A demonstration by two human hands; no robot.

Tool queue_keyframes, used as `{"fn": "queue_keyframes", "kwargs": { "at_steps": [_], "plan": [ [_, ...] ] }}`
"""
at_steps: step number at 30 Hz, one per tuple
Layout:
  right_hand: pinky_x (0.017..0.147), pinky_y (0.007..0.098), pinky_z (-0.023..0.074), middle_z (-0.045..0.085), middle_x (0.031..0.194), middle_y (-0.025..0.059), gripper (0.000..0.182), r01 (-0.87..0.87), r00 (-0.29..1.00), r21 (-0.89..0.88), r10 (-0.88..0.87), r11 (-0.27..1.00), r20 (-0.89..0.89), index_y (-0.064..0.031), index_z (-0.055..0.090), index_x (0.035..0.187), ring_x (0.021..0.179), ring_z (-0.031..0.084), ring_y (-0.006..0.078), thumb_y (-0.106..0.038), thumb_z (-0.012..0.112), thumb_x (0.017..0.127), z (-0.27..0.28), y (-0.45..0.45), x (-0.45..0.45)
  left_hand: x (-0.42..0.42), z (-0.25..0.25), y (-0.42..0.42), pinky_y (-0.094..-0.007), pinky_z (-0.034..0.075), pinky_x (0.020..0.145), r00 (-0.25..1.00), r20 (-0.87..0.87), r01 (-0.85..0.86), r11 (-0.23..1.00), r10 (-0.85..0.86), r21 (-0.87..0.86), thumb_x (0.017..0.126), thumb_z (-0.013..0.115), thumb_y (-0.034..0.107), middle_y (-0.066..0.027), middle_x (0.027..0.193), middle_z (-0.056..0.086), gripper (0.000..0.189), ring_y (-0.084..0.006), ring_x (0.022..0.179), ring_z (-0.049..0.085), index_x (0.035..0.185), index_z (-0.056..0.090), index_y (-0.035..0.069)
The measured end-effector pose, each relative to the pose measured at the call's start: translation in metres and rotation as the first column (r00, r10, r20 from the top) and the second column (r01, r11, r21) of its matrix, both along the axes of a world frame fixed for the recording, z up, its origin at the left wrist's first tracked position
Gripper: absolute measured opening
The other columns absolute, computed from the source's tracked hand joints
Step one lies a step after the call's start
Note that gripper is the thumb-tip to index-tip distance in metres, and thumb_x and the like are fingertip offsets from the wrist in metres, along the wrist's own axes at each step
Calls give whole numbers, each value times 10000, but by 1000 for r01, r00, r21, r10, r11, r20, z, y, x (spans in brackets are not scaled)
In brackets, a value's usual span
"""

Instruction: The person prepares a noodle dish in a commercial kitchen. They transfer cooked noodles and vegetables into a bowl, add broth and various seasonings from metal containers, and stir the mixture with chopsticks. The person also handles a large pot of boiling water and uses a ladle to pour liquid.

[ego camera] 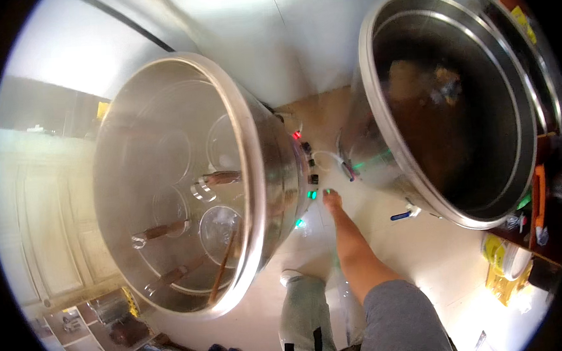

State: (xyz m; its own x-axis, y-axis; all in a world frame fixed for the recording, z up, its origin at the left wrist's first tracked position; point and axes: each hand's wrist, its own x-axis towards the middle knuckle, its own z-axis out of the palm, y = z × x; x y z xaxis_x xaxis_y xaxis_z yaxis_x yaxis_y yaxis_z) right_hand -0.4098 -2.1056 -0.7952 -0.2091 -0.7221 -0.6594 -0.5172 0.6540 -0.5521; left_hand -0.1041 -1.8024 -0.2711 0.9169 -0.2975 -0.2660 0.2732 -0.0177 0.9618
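Note:
A large steel vat (255, 177) stands at the left, holding clear liquid, several ladle-like tools with brown handles and a thin wooden stick (221, 269). On its outer wall sits a row of black knobs (313, 179) with a red indicator light (297, 134) above and green indicator lights (312, 195) at the lower end. My right hand (332, 200) is beside the lower green light, its arm stretched forward; the fingers are too small and blurred to show whether they touch or hold anything. My left hand is out of view.
A second steel vat (393, 136) with dark contents stands at the right, a blue-handled valve (401, 216) low on its side. A shelf unit (87, 338) holds items at lower left. White tubs (515, 261) and an orange-handled tool (540, 197) are at the right edge.

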Motion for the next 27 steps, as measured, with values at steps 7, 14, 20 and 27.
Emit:
{"fn": "queue_keyframes", "kwargs": {
  "at_steps": [7,14,20,27],
  "plan": [
    [959,478,372,574,1192,128,499,-14,981,38,6,999,193,-167,545,1200,1133,505,358,-513,344,902,-98,-54,28,12,-38,-20,-413,355,984,998,68,5,997,-10,72,801,486,339,-155,1325,422,639,-293,1189,425,1318,358,-13],
    [945,563,336,586,1194,97,532,-176,972,-25,178,984,151,-274,375,1346,1155,515,300,-238,561,848,-52,-49,22,16,-34,-7,-422,335,1005,996,87,-27,999,22,46,818,458,379,-159,1335,411,650,-301,1206,408,1329,346,-7],
    [1021,535,278,351,1408,139,571,-608,781,-16,595,793,-189,-213,312,1387,1264,372,349,-253,515,856,18,-4,-21,29,-1,61,-430,318,1024,998,10,-65,977,69,-205,833,433,414,-162,1344,401,660,-308,1221,394,1338,336,-1],
    [978,502,357,533,1244,136,772,-751,493,380,841,540,-222,-269,192,1433,1133,514,323,-197,611,788,117,179,25,31,89,127,-450,307,1051,944,-21,-317,882,330,-348,825,457,333,-151,1393,350,658,-292,1272,361,1382,254,47]
  ]
}}
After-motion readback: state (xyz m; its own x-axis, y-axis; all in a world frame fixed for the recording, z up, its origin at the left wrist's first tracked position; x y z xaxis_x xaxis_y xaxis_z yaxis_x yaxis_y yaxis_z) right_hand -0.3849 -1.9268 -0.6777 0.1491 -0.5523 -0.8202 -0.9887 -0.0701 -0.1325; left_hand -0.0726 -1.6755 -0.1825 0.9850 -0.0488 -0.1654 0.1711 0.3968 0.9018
